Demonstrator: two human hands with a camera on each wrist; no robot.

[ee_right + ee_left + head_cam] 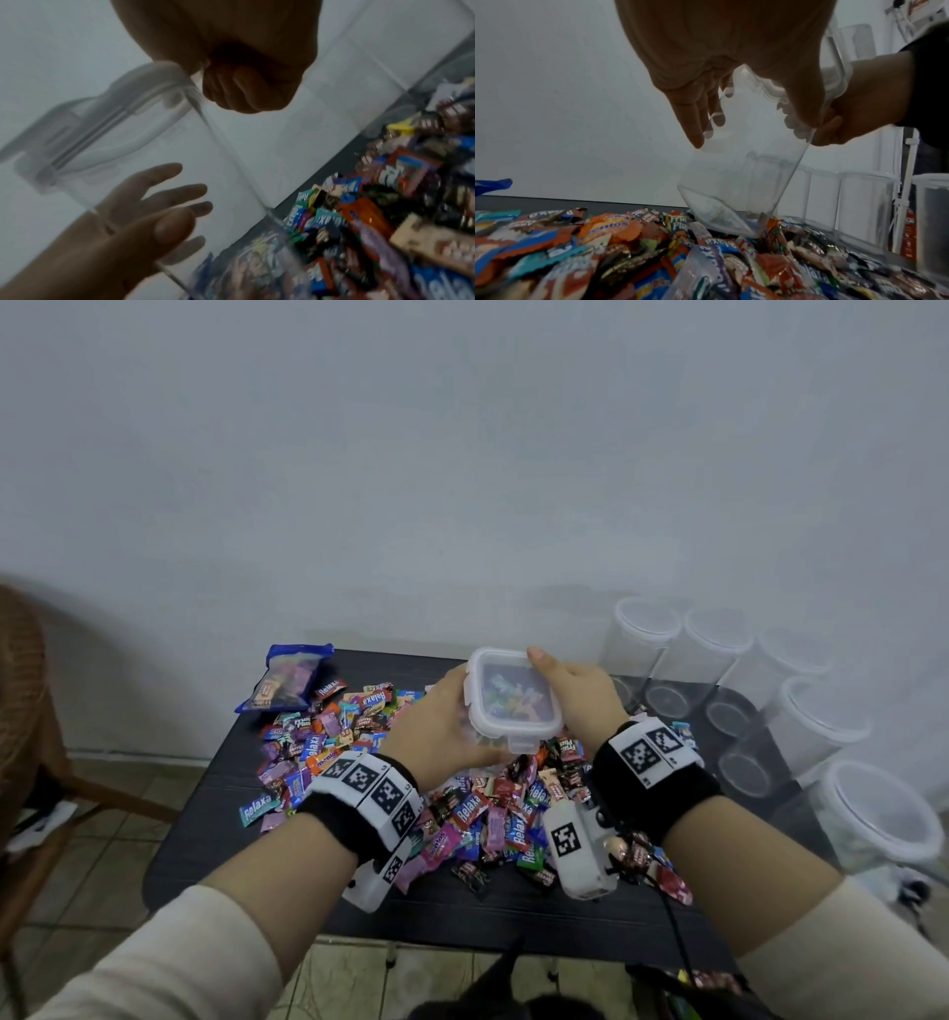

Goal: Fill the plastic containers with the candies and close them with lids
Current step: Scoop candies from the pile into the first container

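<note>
A clear square plastic container with a clip lid is held tilted just above the candy pile, its lower corner touching the wrappers. My left hand grips its left wall, fingers flat along one wall and the thumb on another. My right hand grips the right rim, thumb lying over the lid and fingers curled. The container's walls look see-through and empty; the colours under the lid may be the pile below.
Several empty clear round jars stand along the right side of the black table. A blue candy bag lies at the back left. A wicker chair stands to the left, and a white wall runs behind.
</note>
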